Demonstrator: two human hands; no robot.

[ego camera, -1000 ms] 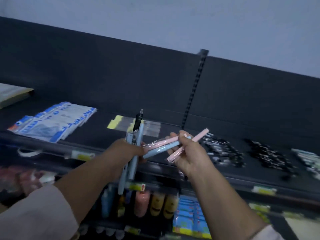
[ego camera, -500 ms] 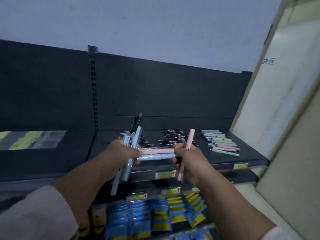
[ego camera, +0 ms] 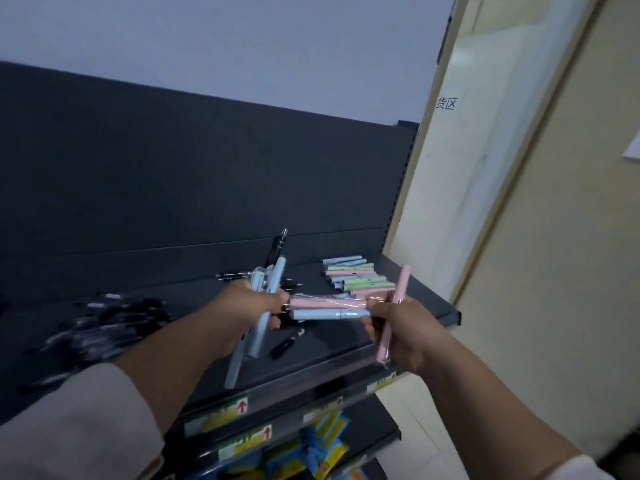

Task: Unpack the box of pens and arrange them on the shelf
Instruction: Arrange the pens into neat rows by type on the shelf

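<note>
My left hand (ego camera: pixel 254 303) grips an upright bundle of light blue pens (ego camera: pixel 260 327) with a black pen (ego camera: pixel 276 244) sticking out on top. My right hand (ego camera: pixel 398 327) holds a pink pen (ego camera: pixel 394 317) upright and pinches the right ends of a pink pen (ego camera: pixel 325 301) and a blue pen (ego camera: pixel 329 314) lying crosswise; their left ends touch my left hand. Both hands hover over the dark top shelf (ego camera: pixel 332 344). A row of pastel pens (ego camera: pixel 356 277) lies at the shelf's far right end.
A single black pen (ego camera: pixel 286 342) lies on the shelf below my hands, and a pile of black pens (ego camera: pixel 100 323) spreads at the left. Lower shelves carry price tags (ego camera: pixel 239 408) and blue-yellow packets (ego camera: pixel 322 445). A cream wall (ego camera: pixel 519 237) bounds the shelf's right end.
The view has swung right along the shelf, so the pastel pens and the wall are now close. Both hands keep the same pens, the crosswise pair now nearly level.
</note>
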